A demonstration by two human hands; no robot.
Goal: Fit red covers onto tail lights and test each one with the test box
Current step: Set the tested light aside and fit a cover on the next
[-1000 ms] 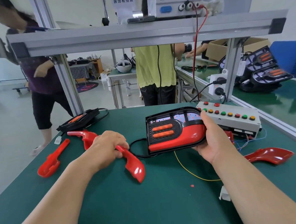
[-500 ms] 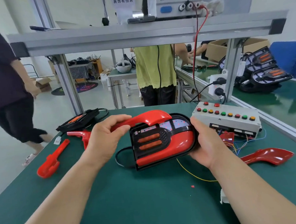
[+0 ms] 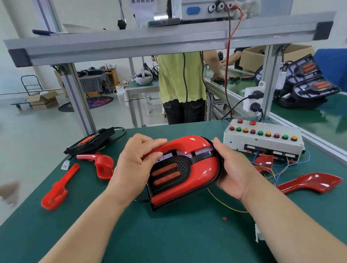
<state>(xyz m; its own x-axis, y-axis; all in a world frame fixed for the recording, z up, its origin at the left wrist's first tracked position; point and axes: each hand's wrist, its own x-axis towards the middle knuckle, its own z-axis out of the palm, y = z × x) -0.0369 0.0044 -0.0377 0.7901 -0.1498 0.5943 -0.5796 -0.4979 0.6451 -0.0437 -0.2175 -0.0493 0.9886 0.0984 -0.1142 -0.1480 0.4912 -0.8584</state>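
Gripping tail light [image 3: 183,179] at its right end with right hand [image 3: 234,172], fingers wrapped behind the housing, thumb on the rim. Clamping red cover [image 3: 187,143] with left hand [image 3: 134,166], fingers curled over its left arm, seated along the light's top edge. Held between both hands over green surface [image 3: 175,243]; can't tell if lower corner touches. Beyond right hand: test box [image 3: 264,140]. Right of right hand: loose cover [image 3: 312,184]. Left of left hand: near cover [image 3: 102,164], far cover [image 3: 56,189], second tail light [image 3: 90,141] beyond.
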